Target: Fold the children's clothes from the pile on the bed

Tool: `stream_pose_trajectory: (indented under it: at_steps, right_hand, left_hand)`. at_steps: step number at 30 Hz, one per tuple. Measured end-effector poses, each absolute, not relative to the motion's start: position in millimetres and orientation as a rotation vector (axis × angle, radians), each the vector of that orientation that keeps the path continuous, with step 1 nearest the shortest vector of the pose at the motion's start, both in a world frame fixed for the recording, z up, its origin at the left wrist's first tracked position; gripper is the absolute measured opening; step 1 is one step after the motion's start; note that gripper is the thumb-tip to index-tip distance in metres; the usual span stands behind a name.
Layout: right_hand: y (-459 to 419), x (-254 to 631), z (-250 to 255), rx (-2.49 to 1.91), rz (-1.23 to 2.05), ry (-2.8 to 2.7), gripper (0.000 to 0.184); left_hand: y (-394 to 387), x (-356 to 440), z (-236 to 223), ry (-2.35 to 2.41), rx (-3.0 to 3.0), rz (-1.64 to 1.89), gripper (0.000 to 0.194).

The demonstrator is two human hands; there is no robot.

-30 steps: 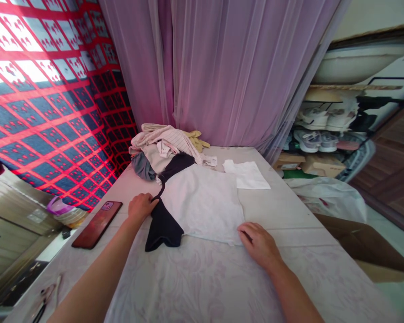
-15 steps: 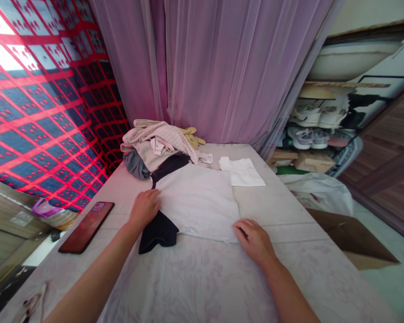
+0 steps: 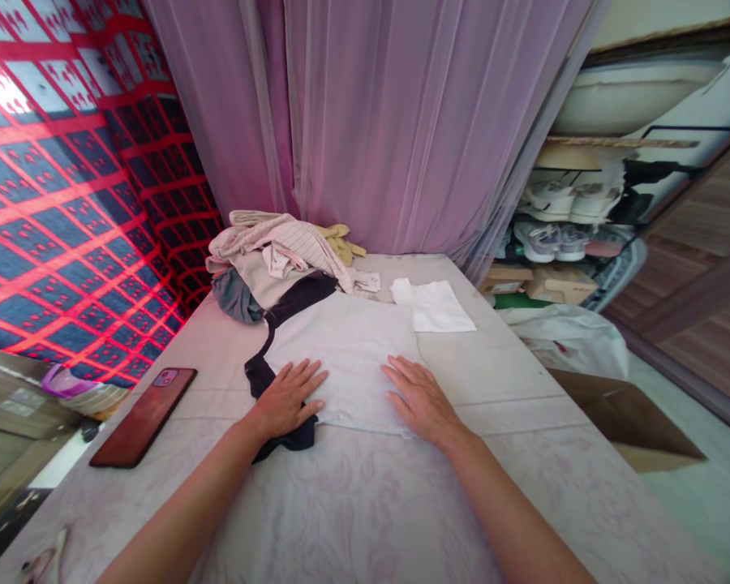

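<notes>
A white T-shirt (image 3: pixel 346 349) with black sleeves and a black neckband lies spread sideways on the patterned bed sheet (image 3: pixel 365 503), its neck toward the left. My left hand (image 3: pixel 289 399) rests flat with fingers spread on the shirt near its lower black sleeve, covering part of that sleeve. On the shirt's hem side, at the right, my right hand (image 3: pixel 422 401) also lies flat, fingers stretched out on the white cloth. Neither hand grips anything. The shirt's upper sleeve touches a heap of clothes (image 3: pixel 280 251) behind it.
A folded white cloth (image 3: pixel 441 307) lies right of the shirt. At the left edge is a red phone (image 3: pixel 146 418), with a cable (image 3: pixel 54 551) nearer me. Purple curtains (image 3: pixel 389 122) hang behind. A shoe rack (image 3: pixel 560 211) and an open cardboard box (image 3: pixel 626 414) stand at the right.
Both hands have moved inward from the shirt's neck and hem edges and now lie flat with fingers spread on the cloth. The view has shifted slightly.
</notes>
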State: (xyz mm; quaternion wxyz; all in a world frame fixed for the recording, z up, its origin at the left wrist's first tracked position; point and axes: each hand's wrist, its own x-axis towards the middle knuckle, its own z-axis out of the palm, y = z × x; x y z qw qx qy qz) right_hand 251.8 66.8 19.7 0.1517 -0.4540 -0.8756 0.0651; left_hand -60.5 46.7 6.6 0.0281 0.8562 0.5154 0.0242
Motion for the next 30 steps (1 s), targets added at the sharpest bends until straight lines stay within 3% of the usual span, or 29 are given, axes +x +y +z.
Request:
stream_pose_trajectory:
  at_steps: [5, 8, 13, 18, 25, 30]
  right_hand:
    - [78.0, 245.6, 5.4, -1.449, 0.261, -2.633, 0.051]
    - [87.6, 255.7, 9.6, -1.462, 0.278, -2.578, 0.041]
    - [143.6, 264.7, 40.2, -1.879, 0.235, -2.153, 0.035]
    - [220.7, 260.3, 52.0, -2.150, 0.270, -1.943, 0.043]
    - [263.5, 255.2, 44.7, -2.174, 0.371, -1.980, 0.024]
    - [247.8, 249.6, 39.7, -1.916, 0.354, -2.129, 0.020]
  left_hand:
    - [42.5, -57.2, 6.9, 1.591, 2.650, 0.051, 0.058]
    - [41.6, -58.5, 4.6, 1.616, 2.648, 0.098, 0.058]
    - [40.3, -58.8, 0.0, 1.624, 2.681, 0.175, 0.056]
    - [39.9, -59.5, -0.9, 1.629, 2.720, 0.200, 0.055]
    - [38.0, -59.2, 2.2, 1.612, 2.739, 0.196, 0.056]
    - [37.2, -58.8, 3.6, 1.602, 2.730, 0.195, 0.056]
